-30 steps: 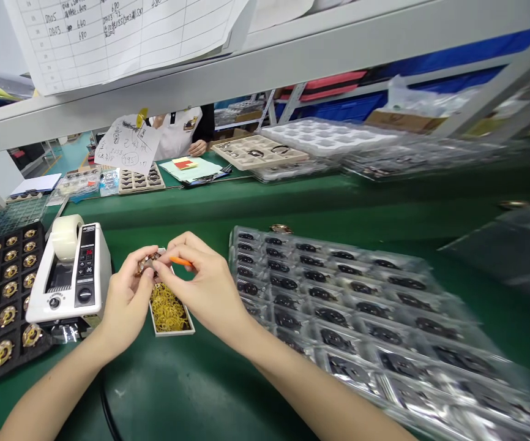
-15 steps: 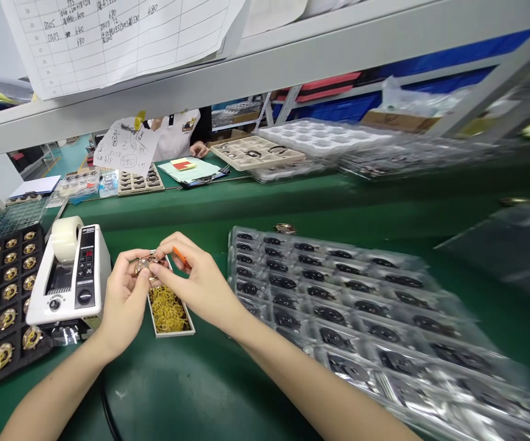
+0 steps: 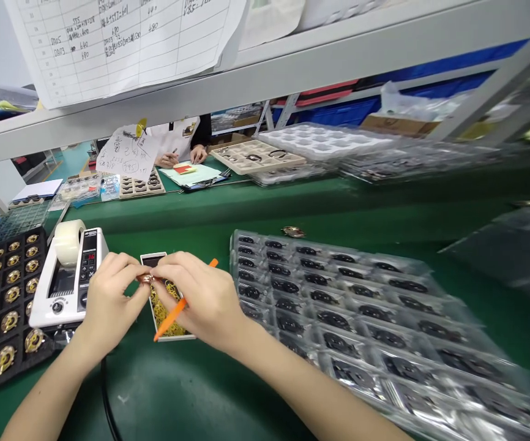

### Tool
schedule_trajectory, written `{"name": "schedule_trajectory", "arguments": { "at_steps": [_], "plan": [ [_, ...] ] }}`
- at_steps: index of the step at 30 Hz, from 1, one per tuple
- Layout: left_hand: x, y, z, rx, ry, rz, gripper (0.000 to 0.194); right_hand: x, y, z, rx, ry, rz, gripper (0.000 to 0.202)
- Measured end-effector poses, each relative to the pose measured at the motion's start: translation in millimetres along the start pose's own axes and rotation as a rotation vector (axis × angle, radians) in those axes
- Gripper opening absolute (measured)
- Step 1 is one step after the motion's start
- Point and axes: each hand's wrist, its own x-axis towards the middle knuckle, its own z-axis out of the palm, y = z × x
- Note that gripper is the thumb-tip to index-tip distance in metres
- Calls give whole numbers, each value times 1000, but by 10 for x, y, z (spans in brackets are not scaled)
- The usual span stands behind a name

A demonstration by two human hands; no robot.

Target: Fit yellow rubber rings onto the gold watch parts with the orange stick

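Note:
My left hand (image 3: 112, 297) pinches a small rose-gold round metal part (image 3: 145, 278), like a watch case, seen nearly edge-on and partly covered by fingers. My right hand (image 3: 203, 300) is closed, its fingertips touching the part's right side. Through that hand runs a slim orange stick (image 3: 171, 320), slanting from lower left to upper right, its middle hidden by the fingers. Under both hands stands a white open box (image 3: 155, 329) with many small yellow plastic pieces (image 3: 175, 329).
A white tape dispenser (image 3: 70, 275) stands left, beside a black tray (image 3: 19, 306) of gold round parts. Clear blister trays (image 3: 333, 300) with dark parts spread across the right. One loose metal part (image 3: 293, 232) lies behind them. Across the bench a person's hands (image 3: 185, 157) rest near papers.
The metal part has been turned nearly edge-on. The orange stick now points down-left, showing much more of its length. My right hand has shifted slightly right and down.

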Motion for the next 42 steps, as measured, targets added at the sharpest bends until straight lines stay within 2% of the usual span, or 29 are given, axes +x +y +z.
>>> {"name": "schedule_trajectory", "arguments": {
  "at_steps": [2,5,8,12,15,23,28,35,42],
  "plan": [
    [7,34,7,-120,5,-142,11,-20,-56,-35,-71,90,-89,14],
    [8,71,45,-472,-9,-445,8,-55,-100,-81,-184,171,-229,16],
    [0,104,58,-747,-41,-586,19,-57,-79,-71,-270,199,-215,15],
    [-38,156,50,-845,-93,-572,24,-20,-3,4,-245,197,-101,11],
    [-82,181,71,-825,-66,-544,23,-7,33,39,-146,157,-72,11],
    [-170,180,123,-652,-13,-472,20,-50,107,66,-160,156,-209,12],
    [-167,169,145,-732,-30,-501,15,-27,148,46,-163,111,-280,10],
    [-207,121,200,-612,4,-452,17,-32,142,66,-171,98,-256,11],
    [-185,118,196,-572,10,-430,16,-72,100,136,-158,178,-166,16]
  ]
}}
